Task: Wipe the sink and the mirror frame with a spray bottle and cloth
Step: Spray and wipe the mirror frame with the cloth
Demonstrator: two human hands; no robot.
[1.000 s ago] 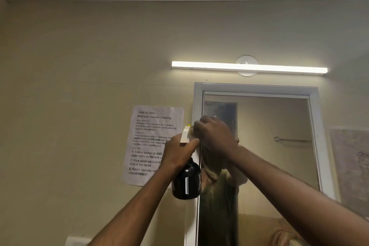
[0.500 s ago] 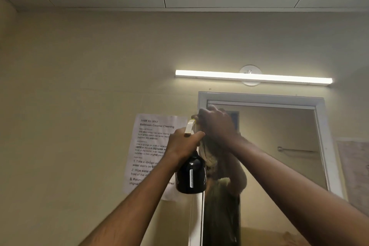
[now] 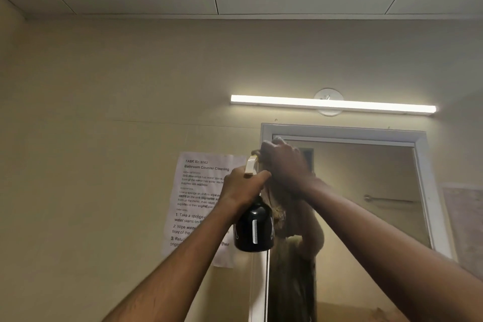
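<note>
Right hand point(image 3: 283, 165) fingers press the cloth point(image 3: 277, 206) against the mirror frame point(image 3: 265, 133), near its upper left corner. Left hand point(image 3: 244, 185) fingers grip the spray bottle point(image 3: 253, 230) neck, just left of them.

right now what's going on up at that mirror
A person is cleaning the white mirror frame. The right hand presses a cloth against the frame's upper left corner, with the rest of the cloth hanging down below the hand. The left hand grips a black spray bottle just beside it, in front of a printed instruction sheet on the wall.
</note>
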